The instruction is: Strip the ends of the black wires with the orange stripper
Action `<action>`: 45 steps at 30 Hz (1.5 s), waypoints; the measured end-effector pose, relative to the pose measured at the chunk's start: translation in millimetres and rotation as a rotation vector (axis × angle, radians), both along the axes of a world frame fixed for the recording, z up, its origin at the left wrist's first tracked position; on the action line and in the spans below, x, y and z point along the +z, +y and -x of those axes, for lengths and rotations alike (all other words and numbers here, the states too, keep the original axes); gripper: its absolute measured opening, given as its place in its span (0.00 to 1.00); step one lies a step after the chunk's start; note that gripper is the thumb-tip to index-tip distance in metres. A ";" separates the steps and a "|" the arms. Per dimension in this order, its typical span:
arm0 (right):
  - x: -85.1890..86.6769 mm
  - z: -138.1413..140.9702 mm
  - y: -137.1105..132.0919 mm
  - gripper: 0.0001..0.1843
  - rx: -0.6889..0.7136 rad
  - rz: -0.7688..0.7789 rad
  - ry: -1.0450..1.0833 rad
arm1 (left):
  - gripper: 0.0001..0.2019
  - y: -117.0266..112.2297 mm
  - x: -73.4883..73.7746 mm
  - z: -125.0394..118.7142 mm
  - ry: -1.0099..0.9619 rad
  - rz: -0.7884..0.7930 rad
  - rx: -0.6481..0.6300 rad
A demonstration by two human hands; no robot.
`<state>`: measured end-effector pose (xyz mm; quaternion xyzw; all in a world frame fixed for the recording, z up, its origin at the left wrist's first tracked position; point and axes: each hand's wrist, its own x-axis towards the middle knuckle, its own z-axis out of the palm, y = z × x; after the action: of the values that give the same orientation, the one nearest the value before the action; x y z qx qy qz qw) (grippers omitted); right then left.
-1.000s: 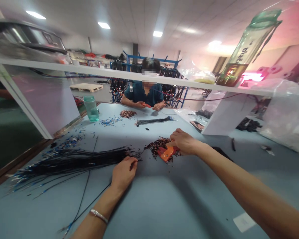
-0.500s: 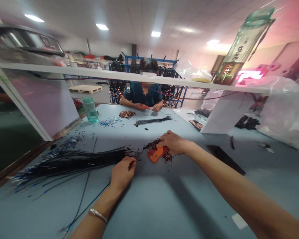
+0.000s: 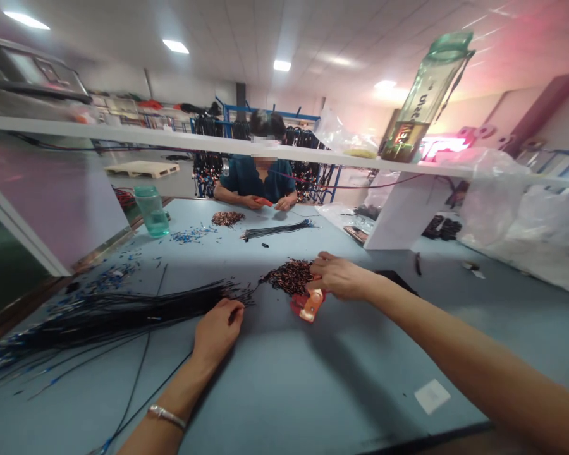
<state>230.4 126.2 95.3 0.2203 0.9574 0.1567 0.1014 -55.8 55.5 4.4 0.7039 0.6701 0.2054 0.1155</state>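
My right hand (image 3: pixel 339 275) is closed around a red and orange wire stripper (image 3: pixel 312 306), its jaws pointing down and toward me. The tool is at the near right edge of a pile of small black and copper-coloured offcuts (image 3: pixel 288 276). Left of it, my left hand (image 3: pixel 218 332) is closed in a pinch; a thin black wire (image 3: pixel 164 382) runs up into it from the lower left. The wire's tip at the fingers is too small to make out. Beside that hand lies a large bundle of black wires (image 3: pixel 137 313) with blue terminals at the far left ends.
Across the table a co-worker (image 3: pixel 260 180) holds a red tool. Nearby lie a copper offcut pile (image 3: pixel 227 218), a smaller wire bundle (image 3: pixel 279 230) and loose blue terminals (image 3: pixel 192 234). A green bottle (image 3: pixel 152 212) stands left. A white shelf (image 3: pixel 208 142) spans overhead, carrying another bottle (image 3: pixel 422 101).
My right hand has drawn the wire stripper to the right, off the offcut pile, showing more of the pile. My left hand keeps its pinch beside the bundle. The view has swung right.
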 end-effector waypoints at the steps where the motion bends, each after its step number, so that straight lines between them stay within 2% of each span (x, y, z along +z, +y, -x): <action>1: 0.4 -2.8 6.6 0.19 -0.014 -0.029 0.004 | 0.11 0.1 -0.1 0.2 0.003 -0.001 0.003; 4: 2.5 -11.4 16.9 0.18 -0.024 -0.096 0.015 | 0.11 0.7 -1.5 0.7 0.007 -0.003 0.006; 7: 2.6 -16.3 9.4 0.18 0.044 -0.107 0.001 | 0.11 1.6 -3.6 1.2 0.008 -0.004 0.002; 10: 1.2 -17.6 -0.7 0.14 0.134 -0.101 -0.030 | 0.11 2.3 -5.0 1.5 0.007 -0.003 0.001; 15: 5.2 -17.8 7.6 0.13 0.167 -0.180 -0.050 | 0.11 1.9 -4.7 1.8 0.004 -0.005 -0.008; 20: 11.4 -4.5 10.4 0.13 0.204 -0.226 -0.055 | 0.11 1.2 -4.7 1.3 0.003 -0.009 -0.003; 25: 5.8 14.8 11.1 0.12 0.239 -0.188 -0.069 | 0.11 1.3 -5.2 1.0 -0.002 0.003 -0.011; 30: 10.4 14.0 26.5 0.11 0.163 -0.180 -0.081 | 0.12 0.5 -5.3 0.3 -0.006 0.010 -0.006; 34: 14.6 21.7 20.7 0.16 0.103 -0.170 -0.048 | 0.12 0.5 -6.5 -0.4 -0.011 0.008 -0.002; 40: -2.0 52.8 12.8 0.20 0.038 -0.081 -0.017 | 0.12 -0.1 -6.9 0.3 -0.022 0.001 0.001; 42: -5.2 51.9 18.9 0.18 -0.014 -0.079 -0.014 | 0.13 -0.8 -6.7 0.6 -0.028 -0.006 0.008; 45: -3.1 35.6 25.1 0.15 -0.107 -0.105 0.010 | 0.13 -1.7 -6.5 0.0 -0.034 -0.013 0.023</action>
<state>194.7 151.3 92.1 0.2771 0.9352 0.1999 0.0931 -55.8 53.8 -2.1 0.6933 0.6747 0.2231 0.1200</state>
